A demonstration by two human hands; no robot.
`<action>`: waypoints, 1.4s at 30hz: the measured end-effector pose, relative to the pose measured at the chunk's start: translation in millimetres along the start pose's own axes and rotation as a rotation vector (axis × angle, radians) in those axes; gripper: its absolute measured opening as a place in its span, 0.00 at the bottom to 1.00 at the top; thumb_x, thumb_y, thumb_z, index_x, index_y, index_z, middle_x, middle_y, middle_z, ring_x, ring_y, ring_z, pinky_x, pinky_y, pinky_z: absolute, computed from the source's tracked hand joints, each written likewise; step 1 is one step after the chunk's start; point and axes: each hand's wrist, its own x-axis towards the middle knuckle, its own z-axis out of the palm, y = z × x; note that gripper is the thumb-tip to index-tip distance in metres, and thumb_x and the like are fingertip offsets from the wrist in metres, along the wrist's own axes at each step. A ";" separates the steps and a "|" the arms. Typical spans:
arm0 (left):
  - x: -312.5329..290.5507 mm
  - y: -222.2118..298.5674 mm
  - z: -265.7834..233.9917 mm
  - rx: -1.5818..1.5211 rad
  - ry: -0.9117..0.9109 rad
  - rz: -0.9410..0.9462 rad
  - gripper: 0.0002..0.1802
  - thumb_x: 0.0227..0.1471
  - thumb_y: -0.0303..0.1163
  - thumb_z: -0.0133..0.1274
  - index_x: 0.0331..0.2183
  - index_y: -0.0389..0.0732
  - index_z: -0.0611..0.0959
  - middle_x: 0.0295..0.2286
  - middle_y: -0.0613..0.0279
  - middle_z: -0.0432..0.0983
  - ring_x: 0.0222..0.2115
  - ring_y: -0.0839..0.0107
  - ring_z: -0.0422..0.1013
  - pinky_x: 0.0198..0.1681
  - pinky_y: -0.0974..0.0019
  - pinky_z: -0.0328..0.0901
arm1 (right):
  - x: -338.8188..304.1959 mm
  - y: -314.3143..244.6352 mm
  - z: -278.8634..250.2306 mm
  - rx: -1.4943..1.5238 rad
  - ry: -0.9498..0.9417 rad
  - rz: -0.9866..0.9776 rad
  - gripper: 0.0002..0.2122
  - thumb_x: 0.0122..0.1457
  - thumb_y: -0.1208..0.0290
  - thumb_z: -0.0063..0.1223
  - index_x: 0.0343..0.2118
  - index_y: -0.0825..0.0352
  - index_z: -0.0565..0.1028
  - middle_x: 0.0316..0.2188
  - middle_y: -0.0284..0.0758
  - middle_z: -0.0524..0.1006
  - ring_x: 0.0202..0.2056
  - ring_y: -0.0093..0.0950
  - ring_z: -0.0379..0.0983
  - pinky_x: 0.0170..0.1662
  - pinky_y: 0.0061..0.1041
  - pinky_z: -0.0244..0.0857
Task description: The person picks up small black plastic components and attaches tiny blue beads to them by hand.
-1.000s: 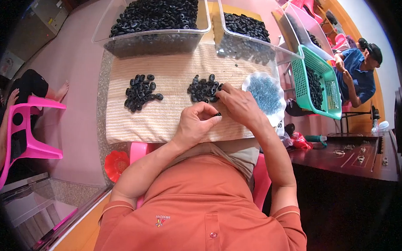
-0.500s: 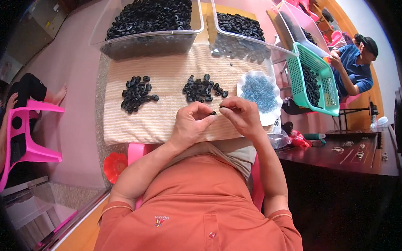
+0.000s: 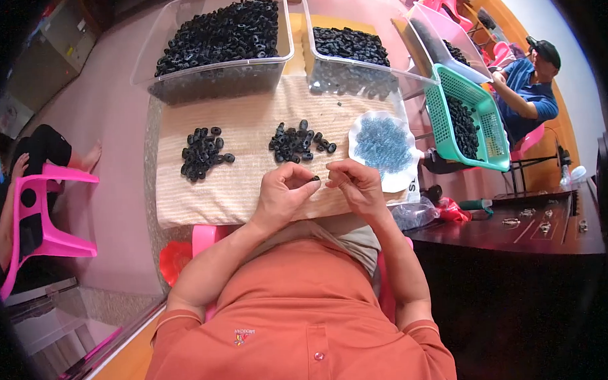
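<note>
My left hand [image 3: 281, 196] is closed in a pinch on a small black plastic part [image 3: 315, 179], held above the near edge of the cloth-covered table. Just to its right, my right hand [image 3: 359, 188] is pinched too; whatever its fingertips hold is too small to make out. A narrow gap separates the two sets of fingertips. Beyond them lies a loose pile of black oval plastic parts [image 3: 292, 143], with a second pile of black parts [image 3: 201, 155] farther left. Beside my right hand is a white wavy-edged plate [image 3: 401, 181] full of tiny bluish clear pieces [image 3: 383, 144].
Two clear bins of black parts, a large bin [image 3: 213, 71] and a smaller bin [image 3: 353, 78], stand at the far side. A green basket [image 3: 442, 111] is at right, near a seated person [image 3: 531, 88]. A dark cabinet [image 3: 480, 241] flanks my right; a pink stool [image 3: 47, 219] stands left.
The view has shifted slightly, so the table things sit a little differently. My right fingertips have changed their pinch, and the dark bit seen at them before no longer shows.
</note>
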 end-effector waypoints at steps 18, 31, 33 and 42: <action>-0.3 3.1 2.0 0.031 -0.013 -0.003 0.07 0.53 0.25 0.67 0.35 0.37 0.84 0.30 0.67 0.83 0.32 0.82 0.77 0.37 0.74 0.72 | -5.6 -2.2 5.6 -0.158 0.022 -0.135 0.07 0.60 0.81 0.62 0.42 0.71 0.82 0.37 0.37 0.81 0.40 0.26 0.78 0.44 0.23 0.70; -2.8 8.8 3.1 0.091 -0.035 0.076 0.07 0.54 0.23 0.66 0.35 0.37 0.84 0.29 0.68 0.82 0.30 0.83 0.75 0.34 0.75 0.70 | -11.6 -0.4 17.5 -0.215 0.100 -0.137 0.05 0.59 0.82 0.63 0.38 0.71 0.81 0.35 0.38 0.82 0.37 0.26 0.78 0.41 0.23 0.71; -2.6 7.6 2.4 0.094 -0.039 0.086 0.06 0.54 0.23 0.66 0.35 0.37 0.84 0.29 0.68 0.82 0.30 0.82 0.75 0.35 0.75 0.70 | -12.1 1.8 19.3 -0.198 0.108 -0.141 0.05 0.58 0.83 0.63 0.38 0.72 0.81 0.35 0.38 0.81 0.37 0.26 0.78 0.41 0.23 0.71; -2.5 5.9 0.6 0.084 -0.057 0.059 0.06 0.53 0.23 0.66 0.34 0.35 0.85 0.29 0.67 0.82 0.32 0.81 0.77 0.37 0.73 0.72 | -10.5 1.3 15.0 -0.228 0.061 -0.211 0.07 0.56 0.87 0.64 0.38 0.73 0.80 0.36 0.38 0.80 0.38 0.27 0.76 0.43 0.23 0.70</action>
